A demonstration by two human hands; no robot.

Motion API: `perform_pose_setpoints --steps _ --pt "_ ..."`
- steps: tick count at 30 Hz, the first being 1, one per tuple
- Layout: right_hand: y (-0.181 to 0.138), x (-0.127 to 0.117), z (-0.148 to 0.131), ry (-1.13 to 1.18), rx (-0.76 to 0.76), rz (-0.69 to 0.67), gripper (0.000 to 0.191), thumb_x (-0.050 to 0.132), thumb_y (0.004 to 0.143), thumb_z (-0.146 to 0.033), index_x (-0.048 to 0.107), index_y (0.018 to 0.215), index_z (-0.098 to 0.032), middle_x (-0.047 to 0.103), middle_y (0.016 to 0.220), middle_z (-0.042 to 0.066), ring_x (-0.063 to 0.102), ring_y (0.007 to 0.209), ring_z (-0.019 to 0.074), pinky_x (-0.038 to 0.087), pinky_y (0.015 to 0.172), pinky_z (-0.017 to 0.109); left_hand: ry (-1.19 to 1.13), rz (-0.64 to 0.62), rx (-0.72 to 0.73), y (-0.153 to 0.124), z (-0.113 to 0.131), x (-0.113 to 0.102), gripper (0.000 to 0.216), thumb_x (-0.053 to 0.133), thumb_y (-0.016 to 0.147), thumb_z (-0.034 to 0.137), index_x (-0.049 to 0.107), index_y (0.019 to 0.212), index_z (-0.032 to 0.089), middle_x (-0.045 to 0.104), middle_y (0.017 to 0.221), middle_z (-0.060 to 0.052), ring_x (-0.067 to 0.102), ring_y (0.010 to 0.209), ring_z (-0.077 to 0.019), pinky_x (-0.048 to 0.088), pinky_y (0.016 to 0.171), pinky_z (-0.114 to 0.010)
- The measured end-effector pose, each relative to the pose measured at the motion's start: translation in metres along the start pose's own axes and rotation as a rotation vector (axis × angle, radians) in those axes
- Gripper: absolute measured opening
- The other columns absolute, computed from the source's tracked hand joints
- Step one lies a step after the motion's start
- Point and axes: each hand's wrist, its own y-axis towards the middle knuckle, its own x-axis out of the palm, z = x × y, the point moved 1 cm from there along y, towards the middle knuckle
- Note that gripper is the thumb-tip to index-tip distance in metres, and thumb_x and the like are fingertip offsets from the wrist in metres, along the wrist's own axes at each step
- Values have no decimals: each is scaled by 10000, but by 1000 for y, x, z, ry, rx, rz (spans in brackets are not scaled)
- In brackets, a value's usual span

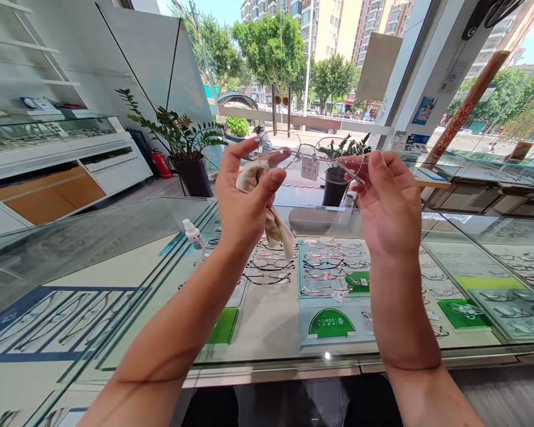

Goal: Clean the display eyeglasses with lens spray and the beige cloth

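A pair of thin-rimmed eyeglasses (pixel 301 153) is held up above the glass counter, against the bright window. A small tag (pixel 309 169) hangs at one lens. My left hand (pixel 244 201) grips the left side of the frame with fingers and thumb, and a beige cleaning cloth (pixel 278 231) is bunched in the same hand, its end hanging below the palm. On the other side, my right hand (pixel 389 198) pinches the glasses at the right edge between thumb and fingers.
Below my hands stretches a glass display counter (pixel 267 332) with rows of eyeglass frames (pixel 333 261). A small white spray bottle (pixel 194 235) stands on it at left. Beyond are potted plants (pixel 191 169), a red fire extinguisher (pixel 161 164) and a side showcase (pixel 102 148).
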Motion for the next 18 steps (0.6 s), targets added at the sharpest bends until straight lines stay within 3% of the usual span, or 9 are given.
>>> perform_pose_setpoints --steps 6,9,13,18 --pt "-5 11 -13 59 -36 10 221 598 1100 -464 726 1147 -291 801 1214 44 786 1132 259 657 935 463 -69 -17 -140 -2 9 3 665 929 800 660 668 1325 345 805 1234 -61 624 621 -86 410 477 -236" --pt "-6 18 -11 -41 -115 -33 189 710 1040 -406 766 1188 -303 782 1278 44 735 1246 290 627 1058 535 -72 -135 -265 -3 15 3 540 840 882 688 721 1240 302 816 1234 -83 532 525 -58 396 435 -246" --pt "-9 23 -13 -134 -182 -10 149 703 1044 -371 799 1143 -315 773 1283 45 689 1333 314 535 1189 647 -26 -289 -406 -5 21 4 506 736 941 730 778 1110 255 827 1184 -109 468 464 -47 360 374 -246" --pt "-12 22 -17 -234 -210 -50 143 700 1050 -395 809 1118 -332 794 1227 44 680 1340 336 508 1188 699 -42 -350 -558 -7 24 4 550 698 947 769 787 1052 236 820 1091 -106 456 451 -42 356 362 -222"
